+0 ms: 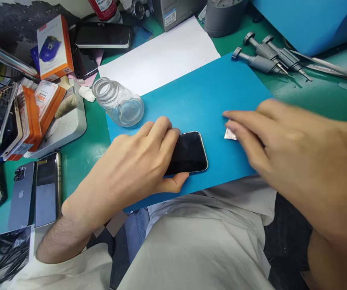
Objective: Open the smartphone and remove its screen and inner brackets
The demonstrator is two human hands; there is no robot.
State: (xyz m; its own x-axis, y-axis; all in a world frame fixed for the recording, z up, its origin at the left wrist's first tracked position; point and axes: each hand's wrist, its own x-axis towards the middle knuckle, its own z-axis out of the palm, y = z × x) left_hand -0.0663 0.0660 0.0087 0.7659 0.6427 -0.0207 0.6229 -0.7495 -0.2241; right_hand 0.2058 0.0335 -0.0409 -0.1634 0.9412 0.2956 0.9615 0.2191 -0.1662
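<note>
A smartphone (190,153) with a dark screen lies face up on the blue mat (209,92). My left hand (149,161) grips its left part, fingers over the far edge and thumb along the near edge, hiding that end. To the right, apart from the phone, my right hand (294,153) is closed in a pinch, slightly blurred. Between its thumb and index finger is a small whitish piece (230,134), perhaps paper or cloth; its kind is unclear. Beyond my left hand stands a glass jar (120,102) without a lid, partly on the mat.
Several grey screwdrivers (262,58) lie at the far right near a blue object (318,24). A white sheet (164,56) lies behind the mat. Orange-and-white boxes (55,48), a white tray (77,117) and two phones (22,193) crowd the left. A dark phone (104,35) lies at the back.
</note>
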